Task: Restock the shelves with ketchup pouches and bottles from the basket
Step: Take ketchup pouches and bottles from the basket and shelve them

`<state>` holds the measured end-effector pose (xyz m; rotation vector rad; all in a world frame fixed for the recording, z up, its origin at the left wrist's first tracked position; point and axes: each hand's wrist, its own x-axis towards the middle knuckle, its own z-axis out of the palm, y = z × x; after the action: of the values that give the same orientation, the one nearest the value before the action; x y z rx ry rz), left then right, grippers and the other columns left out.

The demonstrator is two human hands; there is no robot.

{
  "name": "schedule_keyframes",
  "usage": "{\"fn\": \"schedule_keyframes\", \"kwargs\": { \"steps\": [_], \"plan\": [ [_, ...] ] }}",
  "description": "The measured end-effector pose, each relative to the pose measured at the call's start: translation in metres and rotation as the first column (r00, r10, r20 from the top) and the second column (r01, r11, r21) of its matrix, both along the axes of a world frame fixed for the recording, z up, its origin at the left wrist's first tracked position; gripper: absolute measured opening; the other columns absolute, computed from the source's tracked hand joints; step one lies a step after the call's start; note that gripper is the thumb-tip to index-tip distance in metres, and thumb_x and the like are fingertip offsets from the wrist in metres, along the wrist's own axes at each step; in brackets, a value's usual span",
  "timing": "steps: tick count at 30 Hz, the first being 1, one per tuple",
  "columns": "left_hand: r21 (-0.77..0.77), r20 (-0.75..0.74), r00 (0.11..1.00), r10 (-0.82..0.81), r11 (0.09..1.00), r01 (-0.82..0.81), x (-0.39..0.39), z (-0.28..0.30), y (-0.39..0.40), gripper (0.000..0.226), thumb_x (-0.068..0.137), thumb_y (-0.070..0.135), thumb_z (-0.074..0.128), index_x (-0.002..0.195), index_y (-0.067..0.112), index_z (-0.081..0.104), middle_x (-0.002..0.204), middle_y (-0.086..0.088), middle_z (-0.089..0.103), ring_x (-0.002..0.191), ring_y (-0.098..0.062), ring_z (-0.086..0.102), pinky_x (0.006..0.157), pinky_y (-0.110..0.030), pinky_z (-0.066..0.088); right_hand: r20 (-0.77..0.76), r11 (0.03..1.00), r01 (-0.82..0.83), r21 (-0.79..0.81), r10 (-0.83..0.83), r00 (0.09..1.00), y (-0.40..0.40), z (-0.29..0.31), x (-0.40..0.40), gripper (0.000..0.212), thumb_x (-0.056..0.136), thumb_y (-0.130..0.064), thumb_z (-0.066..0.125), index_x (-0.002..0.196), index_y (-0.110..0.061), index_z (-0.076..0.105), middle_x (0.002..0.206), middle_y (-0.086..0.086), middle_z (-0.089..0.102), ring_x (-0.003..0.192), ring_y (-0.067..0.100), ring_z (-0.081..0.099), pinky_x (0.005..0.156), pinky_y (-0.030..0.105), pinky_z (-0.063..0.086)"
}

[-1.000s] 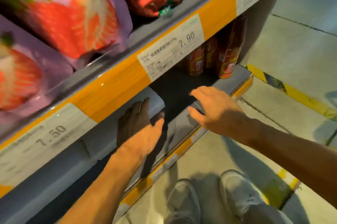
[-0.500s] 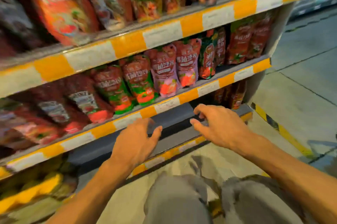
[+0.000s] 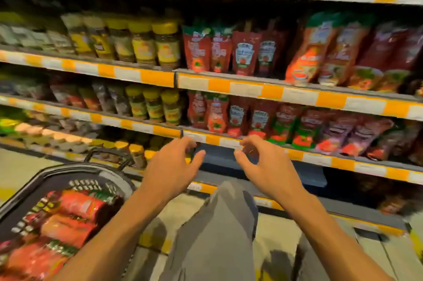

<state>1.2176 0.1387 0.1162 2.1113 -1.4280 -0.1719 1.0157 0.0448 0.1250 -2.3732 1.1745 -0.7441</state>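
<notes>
Red ketchup pouches (image 3: 68,219) lie flat and overlapping in the black basket (image 3: 75,172), long axes slanting from lower left to upper right, well below and left of both hands. Left hand (image 3: 170,172) and right hand (image 3: 266,172) hover apart, fingers loosely spread and curled, holding nothing, just before the orange-edged shelf (image 3: 297,154) of upright pouches (image 3: 235,118)

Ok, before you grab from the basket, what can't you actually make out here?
Head view only:
- Price labels on the shelf edge: too blurred to read.
- Basket: cut off by the left and bottom edges, so the pouches can't be counted.
- Bottom shelf: partly hidden by the left hand and right hand.
</notes>
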Motion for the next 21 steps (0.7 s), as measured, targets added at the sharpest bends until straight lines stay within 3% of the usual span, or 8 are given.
{"fn": "schedule_keyframes", "kwargs": {
  "steps": [9, 16, 21],
  "plan": [
    [0.075, -0.133, 0.896, 0.424, 0.906, -0.417, 0.103, -0.037, 0.156, 0.026, 0.093, 0.051, 0.054, 0.108, 0.032, 0.062, 0.108, 0.010, 0.065, 0.099, -0.015, 0.063, 0.085, -0.034, 0.050, -0.087, 0.928, -0.366, 0.071, 0.371, 0.925, 0.077, -0.023, 0.165, 0.026, 0.094, -0.049, 0.058, 0.111, -0.029, 0.062, 0.098, -0.014, 0.067, 0.091, 0.010, 0.063, 0.076, 0.035, 0.053],
    [0.206, -0.171, 0.662, 0.730, 0.684, -0.700, 0.132, -0.100, 0.260, 0.026, 0.093, 0.052, 0.052, 0.105, 0.030, 0.060, 0.104, 0.004, 0.068, 0.098, -0.022, 0.065, 0.076, -0.035, 0.046, -0.151, 0.784, -0.600, 0.161, 0.620, 0.770, 0.141, -0.073, 0.249, 0.022, 0.092, -0.047, 0.062, 0.100, -0.027, 0.061, 0.089, -0.010, 0.066, 0.082, 0.014, 0.062, 0.069, 0.034, 0.050],
    [0.272, -0.289, 0.471, 0.834, 0.543, -0.794, 0.140, -0.143, 0.303, 0.028, 0.090, 0.051, 0.058, 0.106, 0.028, 0.056, 0.104, 0.002, 0.062, 0.100, -0.024, 0.063, 0.080, -0.035, 0.048, -0.221, 0.673, -0.705, 0.225, 0.740, 0.635, 0.170, -0.106, 0.292, 0.024, 0.093, -0.050, 0.061, 0.101, -0.027, 0.058, 0.084, -0.009, 0.062, 0.079, 0.017, 0.060, 0.068, 0.035, 0.048]
  ]
}}
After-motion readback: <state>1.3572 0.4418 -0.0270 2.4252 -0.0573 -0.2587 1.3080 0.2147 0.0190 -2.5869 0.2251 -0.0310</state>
